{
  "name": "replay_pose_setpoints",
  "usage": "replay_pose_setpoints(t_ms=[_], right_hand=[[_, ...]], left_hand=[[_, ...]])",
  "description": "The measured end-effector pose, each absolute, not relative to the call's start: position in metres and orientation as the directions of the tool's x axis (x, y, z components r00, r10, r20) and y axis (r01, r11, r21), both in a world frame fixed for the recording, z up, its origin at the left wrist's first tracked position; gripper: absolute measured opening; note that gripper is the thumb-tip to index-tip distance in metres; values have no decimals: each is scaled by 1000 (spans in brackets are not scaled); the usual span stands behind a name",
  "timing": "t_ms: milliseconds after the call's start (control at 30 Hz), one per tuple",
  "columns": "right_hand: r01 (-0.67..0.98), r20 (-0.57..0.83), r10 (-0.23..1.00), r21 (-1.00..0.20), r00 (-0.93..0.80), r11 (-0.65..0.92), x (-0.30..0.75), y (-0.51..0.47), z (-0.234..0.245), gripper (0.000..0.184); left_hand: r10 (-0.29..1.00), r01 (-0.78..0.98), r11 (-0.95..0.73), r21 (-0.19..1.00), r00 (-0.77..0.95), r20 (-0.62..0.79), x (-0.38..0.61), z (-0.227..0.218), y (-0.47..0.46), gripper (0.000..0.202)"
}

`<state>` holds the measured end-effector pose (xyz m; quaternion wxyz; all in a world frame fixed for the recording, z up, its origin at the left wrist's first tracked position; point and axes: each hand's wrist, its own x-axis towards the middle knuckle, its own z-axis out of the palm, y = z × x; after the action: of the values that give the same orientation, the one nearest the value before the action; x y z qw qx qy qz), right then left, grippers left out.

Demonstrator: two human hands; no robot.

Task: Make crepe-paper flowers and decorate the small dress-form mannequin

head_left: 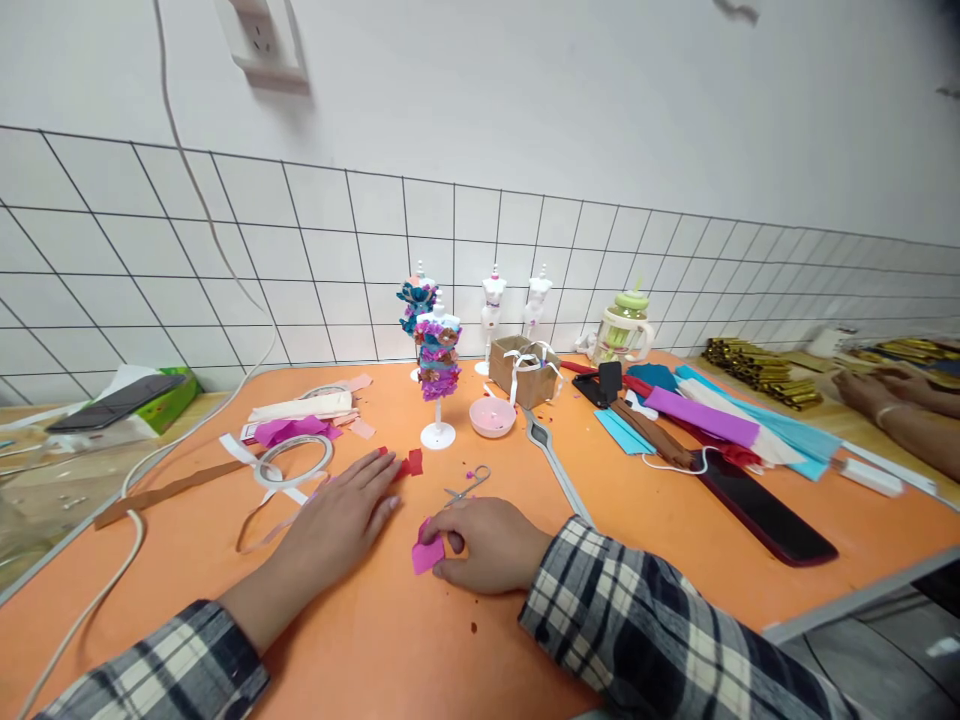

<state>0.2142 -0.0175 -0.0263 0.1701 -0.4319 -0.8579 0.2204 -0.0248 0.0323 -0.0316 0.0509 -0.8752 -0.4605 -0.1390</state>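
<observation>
My left hand (341, 520) lies flat on the orange table (360, 640), fingers stretched toward small red paper scraps (409, 464). My right hand (487, 543) is curled on the table and pinches a small pink paper piece (427, 553). Small scissors (466, 485) lie just beyond my right hand. A roll of clear tape (292, 460) sits left of my left hand. A small mannequin stand covered in purple and blue paper flowers (439, 365) stands behind the scissors.
A pink bowl (492, 416), a cardboard box (523, 370), bare white mannequins (493, 305) and a green cup (624, 330) stand at the back. Crepe paper sheets (705, 415) and a dark phone (765, 510) lie right. Another person's hands (877, 392) rest at far right. A white cable (112, 560) runs left.
</observation>
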Motion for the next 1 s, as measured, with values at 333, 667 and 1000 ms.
replay_pose_setpoints(t_ms=[333, 667, 1000], right_hand=[[644, 200, 845, -569, -496, 512, 213, -14, -30, 20], [609, 193, 706, -387, -681, 693, 211, -18, -27, 18], [613, 232, 726, -407, -647, 677, 216, -16, -26, 12]], left_hand=[[753, 799, -601, 14, 561, 344, -30, -23, 33, 27], [754, 785, -605, 132, 513, 410, -26, -24, 33, 22], [328, 281, -943, 176, 867, 375, -16, -1, -13, 19]])
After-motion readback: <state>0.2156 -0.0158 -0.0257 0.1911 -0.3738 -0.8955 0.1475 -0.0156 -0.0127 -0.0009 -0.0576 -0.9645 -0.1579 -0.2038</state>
